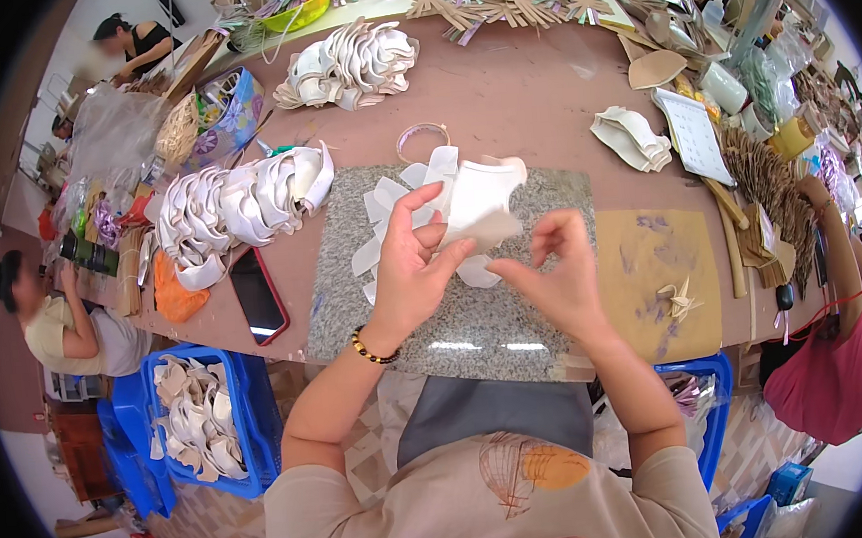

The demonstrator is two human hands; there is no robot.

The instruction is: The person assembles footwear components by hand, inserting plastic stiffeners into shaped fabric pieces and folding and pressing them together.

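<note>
Over a speckled granite slab (404, 316), my left hand (412, 260) pinches a white, curved-edged piece that looks like leather (485, 190) between thumb and fingers. Its lower part is bent over and slightly blurred. My right hand (556, 265) is just right of the piece, thumb pointing toward its lower edge, fingers curled and apart from the thumb, with nothing visible between them. Several pale translucent tabs (365, 257) lie spread on the slab, partly hidden behind my left hand. A roll of tape (423, 142) rests beyond the slab.
Stacked white pieces (247, 207) and a phone (259, 296) lie to the left. A blue crate (245, 422) of offcuts stands below. Brown paper (657, 283), a written sheet (694, 136) and another white stack (632, 139) are on the right. Other people sit at both sides.
</note>
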